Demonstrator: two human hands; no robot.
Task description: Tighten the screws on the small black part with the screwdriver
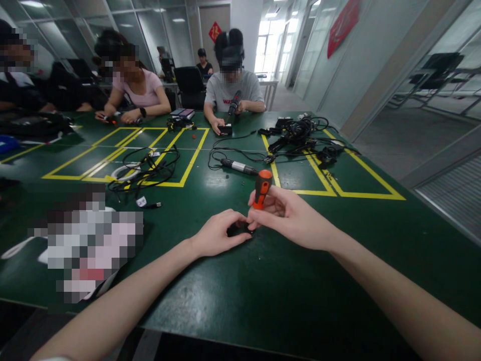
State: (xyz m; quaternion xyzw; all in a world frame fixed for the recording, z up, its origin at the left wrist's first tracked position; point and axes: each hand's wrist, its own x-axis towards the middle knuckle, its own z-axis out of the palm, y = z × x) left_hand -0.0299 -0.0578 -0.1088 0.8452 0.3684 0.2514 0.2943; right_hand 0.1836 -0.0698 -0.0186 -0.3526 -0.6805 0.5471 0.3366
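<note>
My right hand [296, 218] is closed round an orange and black screwdriver [263, 189], which stands upright with its handle on top. Its tip is hidden behind my fingers. Just to the left, my left hand [220, 233] curls its thumb and fingers round a small black part [238, 229] on the green table [210, 296]. The fingertips of both hands nearly meet at this part, and its details are too dark to make out.
A black and silver electric screwdriver [239, 166] lies beyond my hands. Tangled black cables [296, 133] are at the back right, more cables [145, 170] at the left. A blurred pink and white item [108, 245] lies near left. Across the table, a person [233, 85] holds a power tool.
</note>
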